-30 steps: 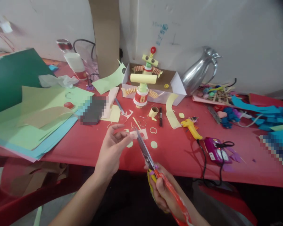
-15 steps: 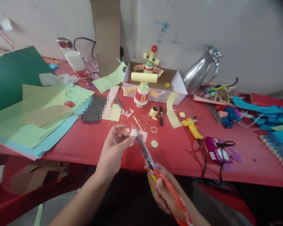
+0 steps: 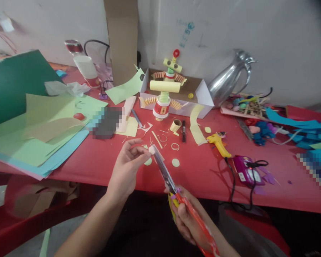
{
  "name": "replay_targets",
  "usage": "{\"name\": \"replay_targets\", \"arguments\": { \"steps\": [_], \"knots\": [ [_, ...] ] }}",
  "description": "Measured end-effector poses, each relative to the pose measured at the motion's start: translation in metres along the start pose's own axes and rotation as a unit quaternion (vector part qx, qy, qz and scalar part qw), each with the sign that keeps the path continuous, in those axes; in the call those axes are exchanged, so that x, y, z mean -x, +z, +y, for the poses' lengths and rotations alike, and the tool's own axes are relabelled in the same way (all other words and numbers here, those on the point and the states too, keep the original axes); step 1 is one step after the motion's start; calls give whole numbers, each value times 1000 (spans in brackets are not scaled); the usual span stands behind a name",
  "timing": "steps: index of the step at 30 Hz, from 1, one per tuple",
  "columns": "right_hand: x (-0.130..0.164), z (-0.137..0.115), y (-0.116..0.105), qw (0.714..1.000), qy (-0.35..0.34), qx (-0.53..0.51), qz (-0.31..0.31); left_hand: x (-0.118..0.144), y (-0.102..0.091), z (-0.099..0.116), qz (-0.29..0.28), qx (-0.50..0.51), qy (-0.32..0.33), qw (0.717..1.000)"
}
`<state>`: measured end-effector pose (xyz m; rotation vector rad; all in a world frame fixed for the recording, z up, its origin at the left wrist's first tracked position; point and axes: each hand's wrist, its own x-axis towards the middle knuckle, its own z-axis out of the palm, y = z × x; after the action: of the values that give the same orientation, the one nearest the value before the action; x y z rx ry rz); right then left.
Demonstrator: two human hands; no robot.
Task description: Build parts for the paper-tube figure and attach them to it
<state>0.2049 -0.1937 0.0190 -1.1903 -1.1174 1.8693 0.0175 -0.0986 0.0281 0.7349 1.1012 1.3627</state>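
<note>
My left hand [image 3: 130,162] pinches a small pale piece of paper [image 3: 151,149] between thumb and fingers, over the front of the red table. Wrapped round the red and yellow handles of a pair of scissors [image 3: 164,173] is my right hand [image 3: 186,214]. The scissor blades reach up to the left and lie against the paper at my left fingertips. Two pale green paper discs, one a whole disc [image 3: 176,162], lie on the table near the blades. Beyond them are a thin paper ring [image 3: 174,146] and narrow paper offcuts [image 3: 157,140].
A paper-cup figure [image 3: 161,109] stands before a white box [image 3: 203,103] holding a second figure. Coloured paper sheets [image 3: 50,135] cover the left. A yellow glue gun [image 3: 219,144], a purple power strip [image 3: 246,170] with black cords, and a metal jug [image 3: 231,76] are on the right.
The pale paper piece at my left fingertips shows less beyond the blades, and the blades look closer together. Both hands stay nearly in place; the view has shifted slightly.
</note>
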Motion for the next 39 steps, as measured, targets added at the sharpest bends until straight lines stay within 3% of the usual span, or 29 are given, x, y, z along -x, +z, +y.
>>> {"name": "replay_targets", "arguments": {
  "steps": [26,39],
  "knots": [
    [2,-1,1,1000,4,15,0,0,-2,0,8,-1,-6,1000],
    [3,-4,-1,999,6,42,-3,-3,-5,3,12,-7,23,1000]
  ]
}}
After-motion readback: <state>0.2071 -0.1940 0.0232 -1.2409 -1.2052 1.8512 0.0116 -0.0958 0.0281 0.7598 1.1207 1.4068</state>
